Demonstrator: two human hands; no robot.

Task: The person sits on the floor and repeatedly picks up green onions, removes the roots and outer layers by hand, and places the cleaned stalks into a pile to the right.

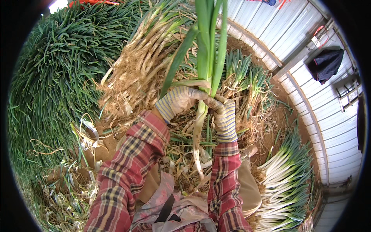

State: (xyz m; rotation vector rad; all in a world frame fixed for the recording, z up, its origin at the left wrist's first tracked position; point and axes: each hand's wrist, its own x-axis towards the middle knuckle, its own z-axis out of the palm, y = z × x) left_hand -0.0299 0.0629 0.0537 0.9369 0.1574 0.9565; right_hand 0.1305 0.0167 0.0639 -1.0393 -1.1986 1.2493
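Both hands wear striped knit gloves and meet on one large green onion (207,58). My left hand (182,100) grips it where the green leaves fork from the pale stalk, and a dry outer leaf (191,83) lies above that glove. My right hand (223,116) pinches the same spot from the other side. The leaves rise past the top of the view. The soil-marked white stalk (197,142) hangs down between my forearms, its lower end tapering near my lap. The gloved fingers partly hide the fork.
Untrimmed onions with tangled roots (139,69) lie ahead. A mass of green leaves (63,63) fills the left. Cleaned white-stalked onions (278,185) are stacked at right, below smaller bunches (246,78). Peelings (69,197) litter the soil. A corrugated wall (327,116) curves along the right.
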